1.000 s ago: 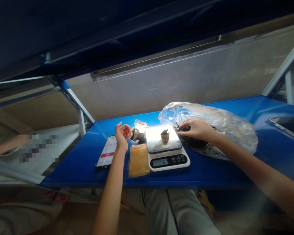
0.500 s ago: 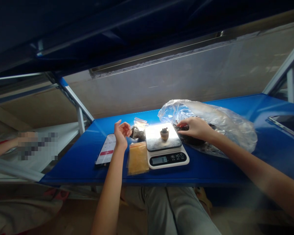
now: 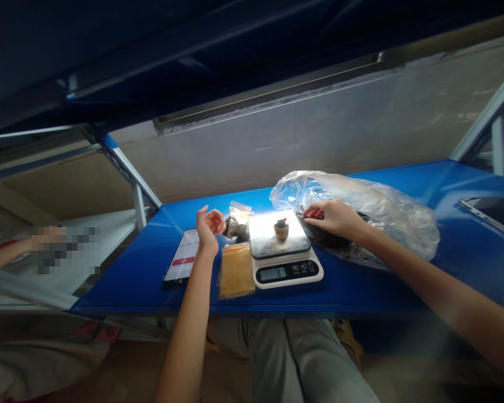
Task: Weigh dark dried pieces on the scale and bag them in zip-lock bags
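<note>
Right hand [image 3: 335, 218]: fingers [image 3: 313, 210] on dark lumps [image 3: 323, 238] in clear plastic bag [image 3: 390, 210], grip indeterminate; left hand [image 3: 210, 226]: fingers loosely curled, empty, near white digital scale [image 3: 281, 271].

8.1 on the scale display [image 3: 273, 273]

Blue shelf table [image 3: 361, 296]: smartphone [image 3: 182, 255] showing a timer lies near the left end, dark-screened phone or tablet [image 3: 493, 211] at the right edge, pale concrete wall [image 3: 277, 157] behind, pale metal uprights [image 3: 503, 146] at the end, co-worker's forearm [image 3: 8, 256] beyond the left end.
</note>
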A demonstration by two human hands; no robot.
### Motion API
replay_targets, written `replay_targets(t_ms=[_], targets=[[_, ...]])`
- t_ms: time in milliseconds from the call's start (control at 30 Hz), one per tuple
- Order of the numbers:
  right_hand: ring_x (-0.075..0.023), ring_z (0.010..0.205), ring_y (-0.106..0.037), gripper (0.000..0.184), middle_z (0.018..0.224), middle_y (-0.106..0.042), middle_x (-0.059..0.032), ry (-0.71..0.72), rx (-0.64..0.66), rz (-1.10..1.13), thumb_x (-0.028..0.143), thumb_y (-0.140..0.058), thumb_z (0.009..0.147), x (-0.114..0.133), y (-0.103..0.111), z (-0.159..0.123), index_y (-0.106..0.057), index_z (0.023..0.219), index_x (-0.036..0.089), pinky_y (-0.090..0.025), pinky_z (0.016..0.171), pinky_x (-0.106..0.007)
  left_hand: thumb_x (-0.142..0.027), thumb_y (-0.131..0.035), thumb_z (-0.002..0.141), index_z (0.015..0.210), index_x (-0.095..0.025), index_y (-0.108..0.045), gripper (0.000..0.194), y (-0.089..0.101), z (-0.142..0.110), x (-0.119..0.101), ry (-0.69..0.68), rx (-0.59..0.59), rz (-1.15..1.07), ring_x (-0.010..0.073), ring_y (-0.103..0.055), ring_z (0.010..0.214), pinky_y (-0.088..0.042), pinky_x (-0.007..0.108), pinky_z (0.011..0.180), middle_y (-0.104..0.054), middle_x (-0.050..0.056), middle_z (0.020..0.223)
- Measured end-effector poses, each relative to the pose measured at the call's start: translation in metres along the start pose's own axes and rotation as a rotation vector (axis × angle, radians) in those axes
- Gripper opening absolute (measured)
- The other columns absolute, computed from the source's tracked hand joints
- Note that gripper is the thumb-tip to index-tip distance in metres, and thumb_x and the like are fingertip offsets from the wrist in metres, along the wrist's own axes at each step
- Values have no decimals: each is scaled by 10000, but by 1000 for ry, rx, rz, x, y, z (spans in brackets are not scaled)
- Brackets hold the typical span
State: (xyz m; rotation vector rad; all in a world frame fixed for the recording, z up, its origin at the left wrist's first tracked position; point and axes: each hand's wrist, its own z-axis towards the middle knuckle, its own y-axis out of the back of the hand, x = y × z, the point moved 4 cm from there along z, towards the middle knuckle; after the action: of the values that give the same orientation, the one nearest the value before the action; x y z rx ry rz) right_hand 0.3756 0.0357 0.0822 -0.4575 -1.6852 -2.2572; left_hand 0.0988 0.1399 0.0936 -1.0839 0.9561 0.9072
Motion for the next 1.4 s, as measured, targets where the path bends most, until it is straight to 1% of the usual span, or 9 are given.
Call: replay_targets(t_ms=[233,400,533,633,767,967,1100,1300,1400], targets=[[-213,749,-692,218,818,-745,-60,4,-52,94,270,-623,772,-5,-3,3,-709,946,173,-526,670,-305,-483,-455,689,417,-188,-463,401,1,1,0,10,11,32,59,-281,345,-172,223,385,-319,-33,388],[-211,776,-701,236,842,-745,-83,38,-116,205,181,-604,763,-9,-4,5,-698,977,149,-555,715,-319,-480,-444,698,423,-189,-448,400,2,2,1,16,4,28,59,-277,343,-166,228,385,-316,-33,388],[-216,770,-707,258,827,-745,-83,43,-153,249,230,-648,763,-10,-3,6,-694,1002,145,-568,708,-318,-479,-455,691,419,-186,-457,400,1,2,0,14,2,14,58,-279,346,-166,225,385,-319,-32,392],[-226,776,-710,243,831,-751,-79,52,-142,232,274,-662,773,-9,-4,6,-705,982,159,-568,720,-332,-483,-456,690,418,-188,-455,401,0,1,0,10,4,17,59,-277,345,-164,225,386,-317,-31,388],[-226,774,-711,179,889,-757,-82,64,-122,206,249,-617,808,-9,-7,6,-719,933,171,-566,718,-350,-486,-456,691,427,-192,-448,396,0,0,-1,11,6,28,62,-277,345,-165,230,389,-325,-32,392],[-222,749,-711,304,881,-750,-83,60,-132,316,226,-697,719,-12,-9,7,-689,1015,156,-584,700,-350,-481,-461,691,436,-192,-446,386,-1,0,-3,2,12,21,63,-280,351,-164,237,388,-347,-30,413],[-221,767,-711,351,860,-743,-90,65,-97,362,236,-713,693,-12,-9,7,-680,1030,139,-591,733,-355,-480,-467,686,423,-188,-465,393,-1,0,-4,-1,17,6,61,-281,346,-160,235,382,-347,-26,411],[-246,880,-703,305,923,-746,-87,77,-53,235,252,-683,714,-8,-10,4,-691,1007,169,-574,783,-360,-472,-480,682,411,-180,-482,398,-1,-1,-4,-6,11,-11,57,-279,349,-168,224,379,-345,-25,407],[-242,877,-703,300,923,-748,-89,81,-36,206,244,-654,734,-5,-10,3,-691,1019,158,-567,780,-349,-464,-486,679,415,-179,-478,388,-1,-1,-5,-15,6,-18,54,-280,355,-172,223,378,-364,-23,421]])
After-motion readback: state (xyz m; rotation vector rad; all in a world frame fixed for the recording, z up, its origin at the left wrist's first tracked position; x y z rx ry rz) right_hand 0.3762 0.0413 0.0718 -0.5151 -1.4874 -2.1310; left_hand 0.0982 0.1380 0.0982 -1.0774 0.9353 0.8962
